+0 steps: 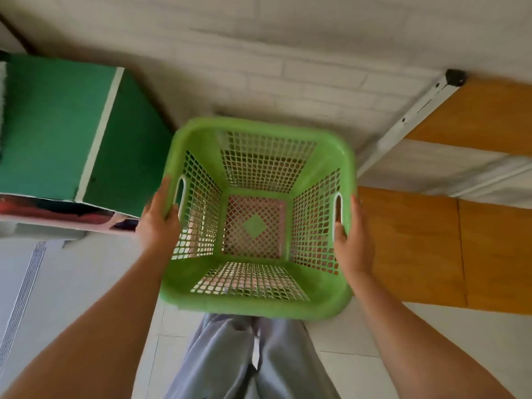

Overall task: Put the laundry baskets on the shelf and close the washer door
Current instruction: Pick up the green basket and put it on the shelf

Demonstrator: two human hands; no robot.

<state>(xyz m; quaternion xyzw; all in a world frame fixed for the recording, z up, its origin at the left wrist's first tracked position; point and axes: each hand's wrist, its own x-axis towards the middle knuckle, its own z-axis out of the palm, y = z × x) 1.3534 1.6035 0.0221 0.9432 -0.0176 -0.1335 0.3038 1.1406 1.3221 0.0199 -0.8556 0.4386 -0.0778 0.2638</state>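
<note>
— Two hands on one green laundry basket [259, 214], empty, held up in front of the body above grey trousers [253, 361].
— Grips?
— Left hand [159, 223] wrapped around the left rim by its white-edged handle slot; right hand [352, 234] clasped on the right rim at the other slot.
— Surroundings?
— Wooden shelf [489, 116] with a white metal frame just to the right, apart from the basket. Green box [72, 133] off to the left. White brick wall [288, 53] behind.

floor [86, 283]: pale tiles, bare where visible | shelf [489, 116]: orange-brown wooden boards on white metal frame, right side
</note>
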